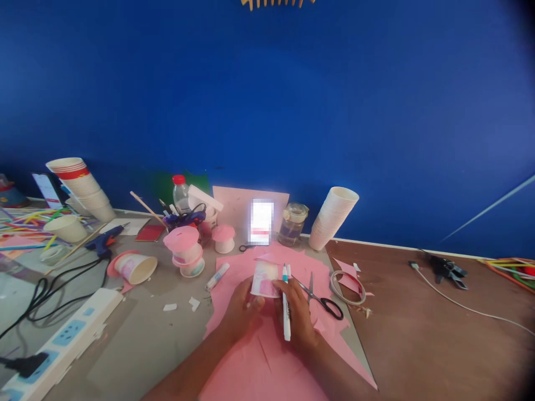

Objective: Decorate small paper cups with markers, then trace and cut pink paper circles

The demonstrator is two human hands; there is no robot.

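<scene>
A small paper cup (264, 277) with pink and purple colouring is upside down over the pink paper (251, 362). My left hand (241, 311) grips its left side, the thumb near the lower rim. At the cup's right side, my right hand (300, 313) holds a white marker (286, 320) with a teal tip end, pointing away from me. Its fingers also touch the cup. Right of this hand lie black-handled scissors (324, 301), blades apart. A capped marker (218, 277) rests on the left edge of the pink paper.
Pink-topped paper cups (184, 248) and a tipped cup (136, 268) are at left, near a glue gun (106, 239) and a power strip (67, 340). Behind stand a lit phone (262, 223), a glass jar (293, 224) and stacked cups (333, 217). A tape roll (348, 288) lies right.
</scene>
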